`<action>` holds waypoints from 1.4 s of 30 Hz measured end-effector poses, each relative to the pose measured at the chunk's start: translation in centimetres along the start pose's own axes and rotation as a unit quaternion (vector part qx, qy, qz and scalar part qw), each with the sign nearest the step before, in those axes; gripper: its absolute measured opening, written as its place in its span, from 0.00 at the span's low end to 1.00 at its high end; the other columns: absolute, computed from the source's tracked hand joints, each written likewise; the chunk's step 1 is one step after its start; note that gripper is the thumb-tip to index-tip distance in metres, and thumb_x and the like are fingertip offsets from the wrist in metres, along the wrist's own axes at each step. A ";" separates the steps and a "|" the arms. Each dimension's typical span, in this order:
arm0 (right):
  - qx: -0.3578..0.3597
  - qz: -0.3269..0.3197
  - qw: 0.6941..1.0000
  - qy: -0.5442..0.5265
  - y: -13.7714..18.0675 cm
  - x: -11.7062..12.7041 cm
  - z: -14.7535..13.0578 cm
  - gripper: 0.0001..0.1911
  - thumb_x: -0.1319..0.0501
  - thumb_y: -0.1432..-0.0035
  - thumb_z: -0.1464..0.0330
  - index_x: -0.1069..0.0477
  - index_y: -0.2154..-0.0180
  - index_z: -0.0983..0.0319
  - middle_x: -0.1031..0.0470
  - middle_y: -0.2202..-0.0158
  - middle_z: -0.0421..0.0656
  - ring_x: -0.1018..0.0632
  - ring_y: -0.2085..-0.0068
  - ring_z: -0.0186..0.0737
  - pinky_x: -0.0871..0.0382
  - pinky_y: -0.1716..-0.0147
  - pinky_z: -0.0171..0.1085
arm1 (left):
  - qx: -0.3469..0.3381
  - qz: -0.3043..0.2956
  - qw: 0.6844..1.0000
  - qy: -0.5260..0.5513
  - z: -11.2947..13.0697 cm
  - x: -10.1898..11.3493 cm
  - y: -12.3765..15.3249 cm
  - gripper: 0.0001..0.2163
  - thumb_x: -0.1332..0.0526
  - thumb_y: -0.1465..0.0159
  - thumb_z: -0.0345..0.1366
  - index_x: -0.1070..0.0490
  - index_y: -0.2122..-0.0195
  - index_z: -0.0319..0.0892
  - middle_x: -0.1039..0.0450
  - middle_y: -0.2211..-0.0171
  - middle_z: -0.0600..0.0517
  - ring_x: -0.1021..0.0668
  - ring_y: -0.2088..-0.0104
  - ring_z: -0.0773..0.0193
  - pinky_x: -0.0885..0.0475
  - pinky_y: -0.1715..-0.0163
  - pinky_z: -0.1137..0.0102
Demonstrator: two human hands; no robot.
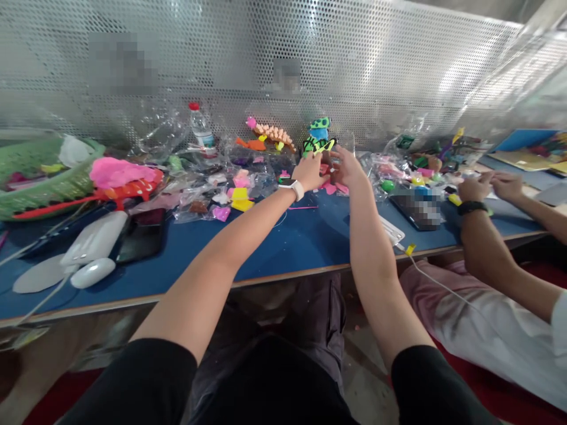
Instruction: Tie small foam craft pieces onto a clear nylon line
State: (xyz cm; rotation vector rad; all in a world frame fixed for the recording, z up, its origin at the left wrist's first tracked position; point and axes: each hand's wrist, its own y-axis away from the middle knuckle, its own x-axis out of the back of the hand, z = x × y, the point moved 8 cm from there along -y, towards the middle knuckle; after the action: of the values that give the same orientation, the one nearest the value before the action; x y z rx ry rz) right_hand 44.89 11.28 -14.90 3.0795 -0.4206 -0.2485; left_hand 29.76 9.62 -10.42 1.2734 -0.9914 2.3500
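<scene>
At the back of the table stands a green, blue and black clay figure (319,133) with dotted and striped parts. My left hand (309,171), with a white watch at its wrist, has curled fingers against the figure's lower front; its fingertips are partly hidden. Close by on the right, my right hand (349,167) has bent fingers held apart, facing the left hand. Between and below the hands lie some pink pieces (330,188). To the left of the figure is a brown clay creature (273,134) with pale bumps and a pink head.
Plastic bags and coloured clay, including yellow pieces (240,199), litter the blue table (283,248). A bottle (202,133) stands behind. At left are a green crocodile-like container (53,177), phone (144,235) and white mouse (93,273). Another person's hands (476,188) work at right.
</scene>
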 end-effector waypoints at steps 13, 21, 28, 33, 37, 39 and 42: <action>0.131 -0.054 0.989 0.046 -1.8 -2.2 0.6 0.21 0.32 0.37 0.54 0.27 0.45 0.51 0.20 0.59 0.41 0.21 0.65 0.42 0.24 0.69 0.39 | 0.030 0.019 0.999 0.039 -2.0 0.9 -1.7 0.25 0.34 0.33 0.24 0.30 0.34 0.36 0.24 0.37 0.33 0.21 0.37 0.43 0.25 0.35 0.53; 0.122 -0.041 0.991 0.018 -0.7 -2.5 0.8 0.18 0.31 0.42 0.63 0.29 0.49 0.52 0.19 0.60 0.38 0.22 0.70 0.36 0.24 0.73 0.35 | -0.021 -0.006 1.000 0.018 -1.8 1.9 -2.4 0.21 0.32 0.35 0.25 0.24 0.40 0.35 0.18 0.42 0.35 0.18 0.38 0.43 0.25 0.36 0.56; 0.115 0.007 0.993 0.026 -1.8 -2.5 1.0 0.20 0.27 0.44 0.58 0.35 0.57 0.52 0.25 0.66 0.36 0.23 0.72 0.36 0.23 0.74 0.36 | -0.001 -0.007 1.000 0.000 -2.6 2.7 -3.1 0.14 0.35 0.30 0.27 0.21 0.43 0.35 0.15 0.51 0.38 0.15 0.47 0.48 0.23 0.42 0.60; 0.121 0.109 0.985 0.063 -2.7 -1.2 1.1 0.20 0.27 0.50 0.63 0.33 0.57 0.53 0.28 0.69 0.35 0.22 0.69 0.39 0.22 0.70 0.38 | 0.007 0.004 1.000 -0.011 -3.2 2.3 -4.4 0.16 0.38 0.30 0.24 0.19 0.44 0.37 0.16 0.48 0.36 0.16 0.45 0.45 0.25 0.38 0.56; 0.104 0.160 0.979 0.078 -2.6 -0.1 1.4 0.17 0.31 0.54 0.68 0.30 0.60 0.55 0.29 0.70 0.36 0.22 0.68 0.41 0.21 0.68 0.39 | 0.019 0.049 0.994 0.095 -5.2 3.6 -5.9 0.19 0.36 0.37 0.19 0.18 0.46 0.37 0.16 0.49 0.39 0.18 0.42 0.45 0.29 0.32 0.54; 0.075 0.169 0.980 0.074 -2.4 0.4 1.9 0.15 0.34 0.56 0.71 0.30 0.64 0.55 0.29 0.72 0.36 0.21 0.69 0.42 0.21 0.70 0.40 | 0.043 0.080 0.979 0.183 -7.0 4.8 -6.3 0.17 0.34 0.43 0.16 0.17 0.55 0.38 0.16 0.55 0.42 0.18 0.44 0.46 0.29 0.32 0.55; 0.055 0.177 0.973 0.138 -1.8 1.3 2.0 0.11 0.35 0.55 0.73 0.31 0.69 0.55 0.30 0.73 0.39 0.20 0.66 0.47 0.18 0.67 0.45 | 0.114 0.145 0.929 0.322 -10.2 6.4 -5.8 0.13 0.34 0.47 0.13 0.24 0.72 0.41 0.23 0.70 0.47 0.17 0.52 0.50 0.25 0.42 0.61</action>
State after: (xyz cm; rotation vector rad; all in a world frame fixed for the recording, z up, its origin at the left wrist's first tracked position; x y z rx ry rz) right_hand 46.28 12.68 -17.13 3.0003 -0.9771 0.2151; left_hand 22.88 20.40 -6.45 0.3424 -0.7311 2.8776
